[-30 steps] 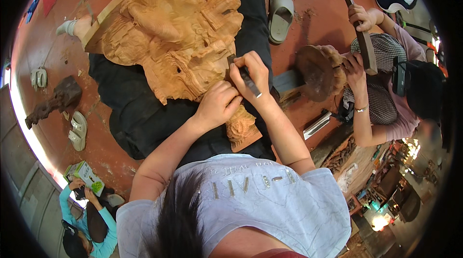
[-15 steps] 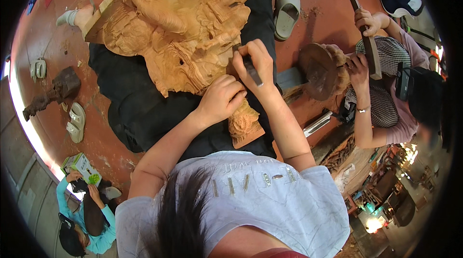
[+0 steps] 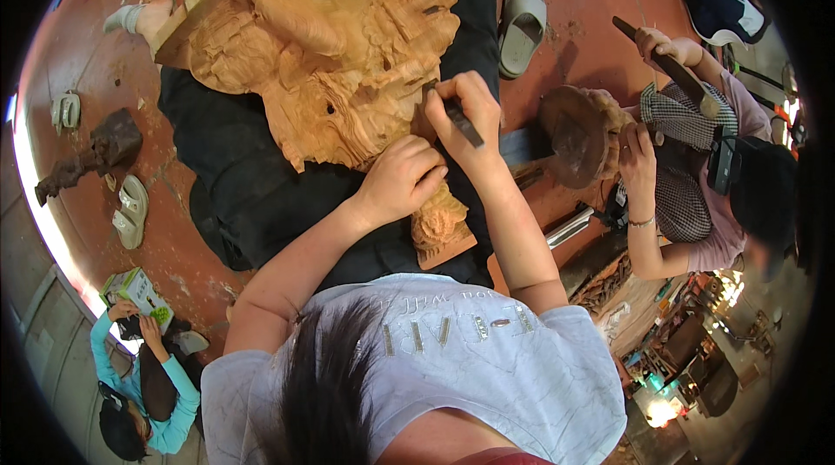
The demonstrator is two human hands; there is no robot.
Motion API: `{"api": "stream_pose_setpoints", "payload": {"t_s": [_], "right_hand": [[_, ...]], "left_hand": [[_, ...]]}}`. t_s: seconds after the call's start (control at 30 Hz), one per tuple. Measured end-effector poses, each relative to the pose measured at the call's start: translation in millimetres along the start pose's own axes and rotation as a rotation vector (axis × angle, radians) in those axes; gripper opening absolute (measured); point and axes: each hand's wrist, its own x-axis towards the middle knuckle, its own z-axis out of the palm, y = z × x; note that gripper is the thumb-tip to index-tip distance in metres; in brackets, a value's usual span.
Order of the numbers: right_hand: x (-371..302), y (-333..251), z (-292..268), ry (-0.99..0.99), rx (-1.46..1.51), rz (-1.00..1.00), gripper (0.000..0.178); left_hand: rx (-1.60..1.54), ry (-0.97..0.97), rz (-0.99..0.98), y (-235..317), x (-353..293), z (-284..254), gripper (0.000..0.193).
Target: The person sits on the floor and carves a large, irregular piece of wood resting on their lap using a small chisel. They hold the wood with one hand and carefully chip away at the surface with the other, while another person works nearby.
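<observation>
Both hands low over the wooden carving (image 3: 322,47), right hand (image 3: 470,113) clamped round a dark hand tool (image 3: 464,126)!
And look at that pose: right forearm angled up and inward, knuckles forward, the tool's butt slanting back toward the wrist; left hand (image 3: 402,180) just beside it, palm down, fingers bent over the carving's narrow end, fingertips hidden, so its grip I can't tell. The carving lies across black trousers (image 3: 235,178).

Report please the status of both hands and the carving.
Right hand: grip closed on dark tool. Left hand: on carving, hiding part of it. Carving: lying across dark trousers.
</observation>
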Motion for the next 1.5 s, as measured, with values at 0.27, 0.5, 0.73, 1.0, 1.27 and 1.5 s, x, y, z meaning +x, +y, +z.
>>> {"api": "stream_pose_setpoints", "payload": {"t_s": [0.27,0.5,0.73,1.0,1.27,1.5], "right_hand": [[3.3,-6.3,-2.8,-0.069,-0.046,0.026,0.017],[4.8,-9.2,-1.7,-0.085,-0.065,0.005,0.018],[5.4,-12.9,-1.8,-0.135,-0.101,0.039,0.018],[3.3,-8.4,-1.0,-0.089,-0.057,0.021,0.017],[0.4,-2.7,0.7,-0.063,-0.037,-0.005,0.019],[-3.4,1.1,0.8,-0.003,-0.011,0.025,0.017]], "left_hand": [[-0.011,0.013,-0.008,1.4,1.8,-0.9,0.015],[-0.024,0.022,0.024,0.1,2.0,-0.5,0.016],[-0.062,0.046,0.044,-2.2,3.5,0.7,0.017],[-0.039,0.047,0.019,-1.0,1.1,0.7,0.016],[-0.040,0.041,0.018,-1.5,2.3,0.7,0.014],[-0.031,0.035,0.010,-0.3,2.2,0.4,0.012]]}}
